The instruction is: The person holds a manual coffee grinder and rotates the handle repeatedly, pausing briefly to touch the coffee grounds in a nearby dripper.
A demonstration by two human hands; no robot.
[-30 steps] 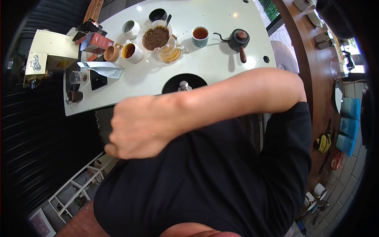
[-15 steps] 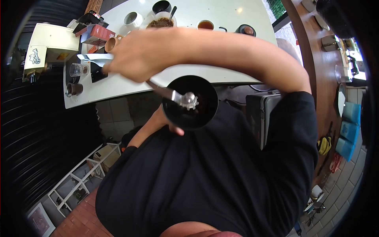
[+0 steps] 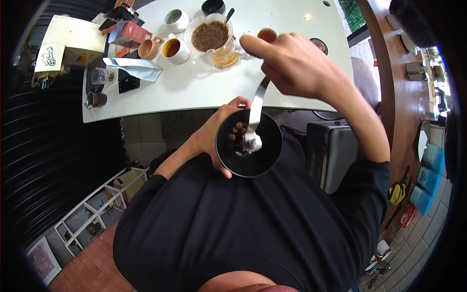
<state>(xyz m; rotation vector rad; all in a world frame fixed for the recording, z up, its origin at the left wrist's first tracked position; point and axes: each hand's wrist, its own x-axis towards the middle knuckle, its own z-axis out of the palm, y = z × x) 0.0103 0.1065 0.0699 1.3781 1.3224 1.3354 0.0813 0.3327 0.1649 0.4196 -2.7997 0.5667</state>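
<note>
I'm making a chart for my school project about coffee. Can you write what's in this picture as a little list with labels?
left hand: wrapped around the black grinder, holding it against the body
right hand: gripping the end of the metal crank handle
in the grinder: brown coffee beans
table: white, behind the hands
on the table: a filter of coffee grounds over a glass server, a white cup, a tan cup, a silver bag
</note>
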